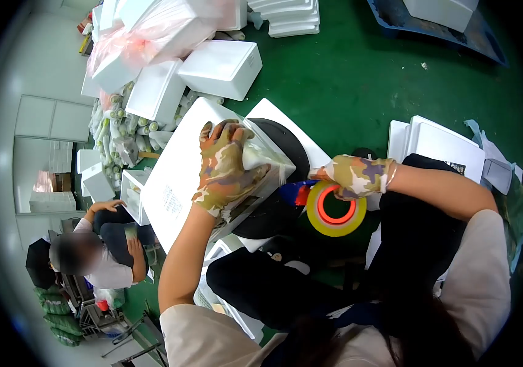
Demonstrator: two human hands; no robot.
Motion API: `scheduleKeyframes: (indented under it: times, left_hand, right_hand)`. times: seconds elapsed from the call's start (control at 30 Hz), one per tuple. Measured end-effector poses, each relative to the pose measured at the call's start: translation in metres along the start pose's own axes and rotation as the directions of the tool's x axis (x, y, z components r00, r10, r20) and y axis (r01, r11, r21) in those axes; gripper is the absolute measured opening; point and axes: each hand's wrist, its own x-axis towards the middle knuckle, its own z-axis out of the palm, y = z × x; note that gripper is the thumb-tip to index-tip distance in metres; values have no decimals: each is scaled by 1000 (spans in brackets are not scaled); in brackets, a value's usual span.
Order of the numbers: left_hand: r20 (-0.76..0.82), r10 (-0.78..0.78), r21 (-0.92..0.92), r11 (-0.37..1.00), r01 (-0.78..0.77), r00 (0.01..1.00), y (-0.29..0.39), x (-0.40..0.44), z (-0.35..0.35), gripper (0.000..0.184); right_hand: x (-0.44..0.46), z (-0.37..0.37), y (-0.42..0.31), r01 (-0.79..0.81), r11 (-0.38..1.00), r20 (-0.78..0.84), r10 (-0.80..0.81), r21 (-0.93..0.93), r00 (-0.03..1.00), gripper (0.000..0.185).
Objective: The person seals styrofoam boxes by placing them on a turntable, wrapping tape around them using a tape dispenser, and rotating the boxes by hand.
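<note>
A white foam box (179, 168) rests tilted on a round black stool top (283, 137) in front of me. My left hand (227, 165), in a camouflage glove, lies spread over the box's edge, on the clear tape (264, 153) along its side. My right hand (350, 176), gloved the same way, is wrapped round a tape dispenser with a blue and red head (298, 193) and a yellow roll of tape (336, 227). The dispenser's head is close to the box's near corner.
White foam boxes (221, 67) and a heap of wrapped vegetables (114, 137) lie at the upper left. A co-worker (105, 251) sits at the left. Foam lids (436, 147) are stacked on the right; a blue tray (481, 46) is at the top right.
</note>
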Motion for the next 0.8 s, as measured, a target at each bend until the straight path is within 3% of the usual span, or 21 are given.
scheduleKeyframes:
  times: [0.1, 0.13, 0.2, 0.27, 0.3, 0.33, 0.37, 0.4, 0.43, 0.47, 0.5, 0.53, 0.57, 0.6, 0.67, 0.7, 0.73, 0.77, 0.8]
  left_hand:
    - [4, -48, -16, 999, 48, 999, 7, 2, -5, 54]
    - [5, -33, -21, 999, 33, 999, 9, 1, -8, 54]
    - [-21, -44, -4, 999, 44, 999, 5, -1, -7, 52]
    - [-54, 88, 12, 996, -87, 995, 2, -1, -5, 50]
    - [-69, 113, -39, 992, -116, 991, 3, 5, -4, 37]
    - [-74, 112, -38, 993, -115, 991, 2, 2, 3, 37]
    - [-196, 165, -5, 986, -169, 967, -2, -1, 12, 40]
    - [-332, 219, 39, 975, -219, 917, -4, 2, 16, 42]
    - [-437, 181, -144, 953, -267, 881, 20, -8, 17, 31]
    - [-310, 119, -463, 848, -259, 943, 35, -17, 37, 25]
    - [-175, 54, -728, 665, -166, 983, 50, -27, 58, 20]
    - [-150, 283, -604, 733, -314, 947, 54, -24, 73, 26]
    - [-73, 71, -623, 776, -101, 995, 49, -24, 101, 33]
    - [-97, -125, -615, 788, 39, 987, 27, -36, 134, 38]
    - [-215, -444, -916, 401, -22, 870, 2, -80, 166, 43]
    - [-204, -596, -876, 466, 128, 776, 24, -108, 140, 40]
    - [-136, -751, -891, 378, 251, 647, 33, -149, 149, 38]
    - [-77, -868, -899, 274, 343, 491, 42, -186, 160, 35]
    - [-8, -953, -955, 96, 279, 303, 61, -217, 149, 33]
  right_hand:
    - [33, -3, -16, -203, 979, 73, 203, -4, 976, 62]
    - [44, 6, -13, -177, 984, 10, 176, 33, 984, 62]
    - [45, 8, -25, -201, 980, 34, 201, -17, 979, 62]
    - [37, 13, -40, -147, 988, 42, 145, 44, 988, 58]
    - [42, 43, -38, 78, 992, 191, -58, -99, 980, 57]
    - [42, 58, -68, 53, 974, 361, 31, -219, 932, 58]
    - [29, 80, -65, 224, 973, 167, -213, -53, 963, 60]
    - [26, 76, -78, 76, 996, 214, -66, -41, 975, 64]
    - [18, 64, -73, 57, 998, 56, -57, 1, 997, 57]
    - [4, 57, -64, 52, 997, -96, -46, 60, 994, 50]
    - [-11, 42, -43, -77, 997, 24, 77, 1, 997, 52]
    - [-22, 21, -19, -195, 978, 137, 204, -77, 969, 53]
    - [-27, -5, -16, -313, 943, 140, 327, -115, 934, 52]
    - [-32, -33, -12, -425, 890, 129, 446, -163, 886, 50]
    - [-34, -68, 33, -412, 867, -26, 422, -279, 906, 42]
    - [-18, -83, 53, -443, 891, -33, 442, -98, 896, 40]
    - [-3, -97, 69, -464, 881, -28, 468, 92, 883, 38]
    - [33, -108, 64, -574, 817, -50, 577, 55, 816, 40]
    - [68, -113, 56, -676, 737, -84, 675, 24, 733, 43]
